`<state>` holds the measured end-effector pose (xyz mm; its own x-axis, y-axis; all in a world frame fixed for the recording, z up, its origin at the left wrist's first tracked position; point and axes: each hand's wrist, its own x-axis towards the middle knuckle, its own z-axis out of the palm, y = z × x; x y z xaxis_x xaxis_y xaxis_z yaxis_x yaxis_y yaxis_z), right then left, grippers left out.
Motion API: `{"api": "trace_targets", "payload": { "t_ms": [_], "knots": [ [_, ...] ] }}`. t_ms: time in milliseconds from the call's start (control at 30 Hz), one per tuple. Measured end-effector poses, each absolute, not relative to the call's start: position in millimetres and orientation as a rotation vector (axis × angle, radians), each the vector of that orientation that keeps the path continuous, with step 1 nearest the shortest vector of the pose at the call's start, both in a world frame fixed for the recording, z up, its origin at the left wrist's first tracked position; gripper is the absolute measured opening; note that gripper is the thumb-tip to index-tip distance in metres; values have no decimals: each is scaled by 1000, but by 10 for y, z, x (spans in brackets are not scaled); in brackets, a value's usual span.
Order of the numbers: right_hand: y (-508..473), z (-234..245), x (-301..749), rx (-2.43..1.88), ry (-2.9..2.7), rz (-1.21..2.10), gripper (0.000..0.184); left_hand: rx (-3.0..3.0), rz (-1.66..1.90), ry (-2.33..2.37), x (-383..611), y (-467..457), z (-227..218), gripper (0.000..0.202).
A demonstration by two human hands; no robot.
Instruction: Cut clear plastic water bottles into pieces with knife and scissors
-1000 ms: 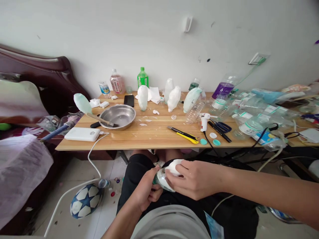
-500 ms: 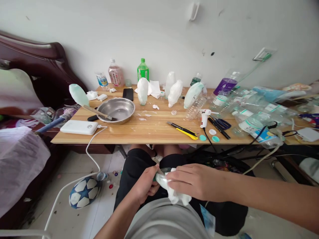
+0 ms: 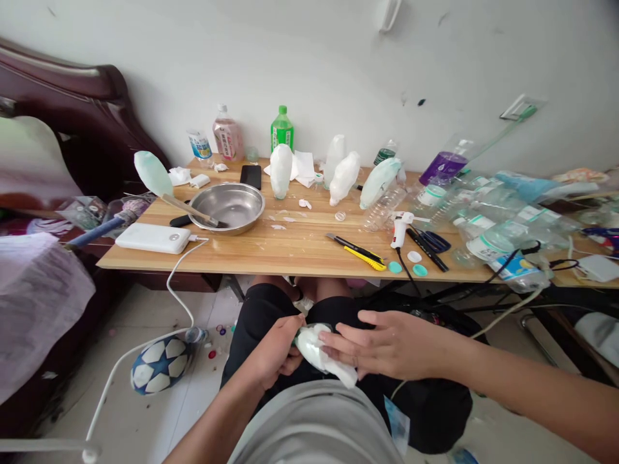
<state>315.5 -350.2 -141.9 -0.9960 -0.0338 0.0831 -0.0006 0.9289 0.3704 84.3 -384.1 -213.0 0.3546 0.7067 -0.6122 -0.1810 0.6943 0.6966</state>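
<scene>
A paper-covered bottle [image 3: 312,341] is being held over the lap.
Its left end is being gripped by the curled left hand [image 3: 275,351]; loose paper [image 3: 341,372] is being pressed on by the right hand's [image 3: 387,345] flat, outstretched fingers.

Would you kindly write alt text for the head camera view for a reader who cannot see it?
Seated, a person holds a paper-covered bottle over their lap: the left hand grips one end while the right hand presses white paper onto it. Ahead, a wooden table carries a steel bowl, a utility knife, a glue gun and many plastic bottles.
</scene>
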Motion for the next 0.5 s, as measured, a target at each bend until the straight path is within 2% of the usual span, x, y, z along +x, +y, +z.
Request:
{"api": "trace_targets", "payload": {
  "t_ms": [67, 167, 267, 367, 500],
  "knots": [
    [-3474, -1381, 3146, -32, -3040, -657, 38, 590, 589, 1054, 835, -3811, -2115, 35],
    [-3481, -1380, 3084, -224, -3101, -593, 31, 609, 614, 1071, 856, -3779, -2076, 32],
    [-3525, -1448, 3030, -347, -3116, -464, 37, 638, 703, 1120, 903, -3772, -2026, 29],
    [-3589, -1582, 3006, -433, -3054, -235, 36, 673, 786, 1156, 964, -3799, -1983, 27],
    [-3693, -1726, 2974, -486, -2766, 267, 28, 686, 834, 1152, 1024, -3888, -1917, 26]
  ]
}}
